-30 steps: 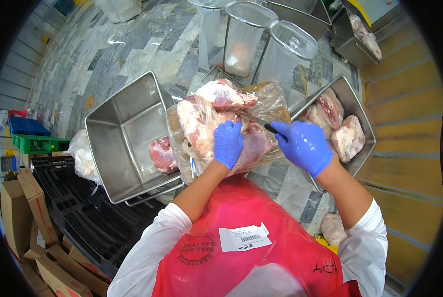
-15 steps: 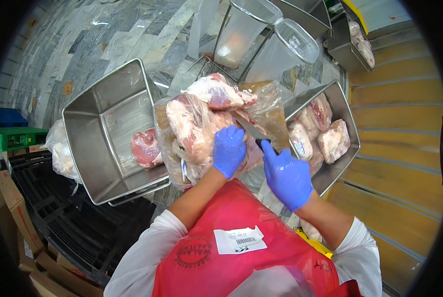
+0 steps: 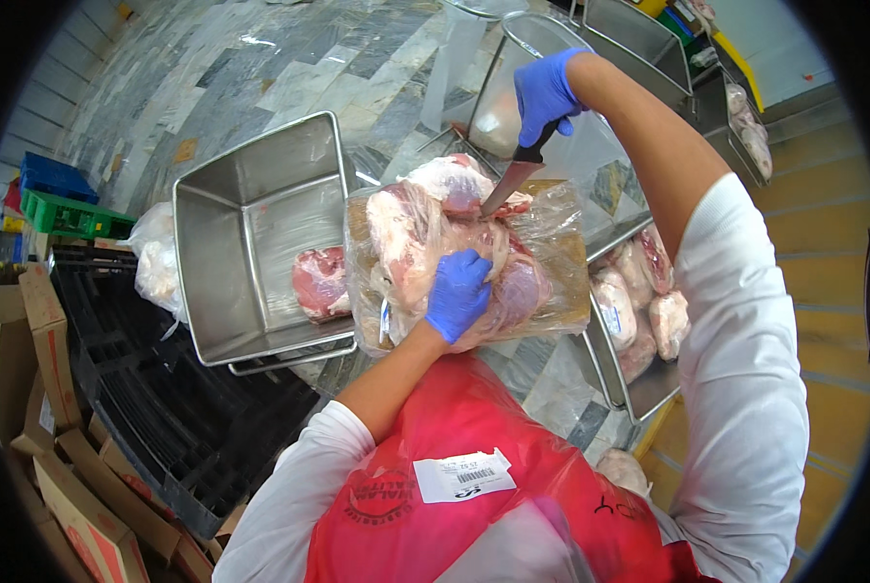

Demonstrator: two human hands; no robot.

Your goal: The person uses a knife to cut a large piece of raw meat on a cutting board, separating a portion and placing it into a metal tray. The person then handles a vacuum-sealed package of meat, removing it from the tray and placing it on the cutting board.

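Observation:
A stack of raw meat (image 3: 396, 238) in clear plastic film lies on a brown cardboard box (image 3: 573, 282) in front of me. My left hand (image 3: 457, 297), in a blue glove, presses on the near side of the meat with its fingers curled on the film; what they grip, if anything, is hidden. Raised beyond the box, my gloved right hand (image 3: 544, 94) is wrapped round the dark handle of a knife (image 3: 513, 183). The blade slants down and its tip meets the meat beside the topmost piece (image 3: 454, 182).
To the left stands a metal tub (image 3: 260, 228) with one red meat piece (image 3: 320, 284) in it. A second metal tub (image 3: 639, 403) at right holds several wrapped pieces. Clear bag-lined stands (image 3: 600, 146) are beyond; a black pallet (image 3: 153, 389) and cartons (image 3: 85, 525) lie at lower left.
My right hand has swung up and away from me, turning the knife from pointing away to pointing down toward me. My left hand stays on the meat. The view has shifted.

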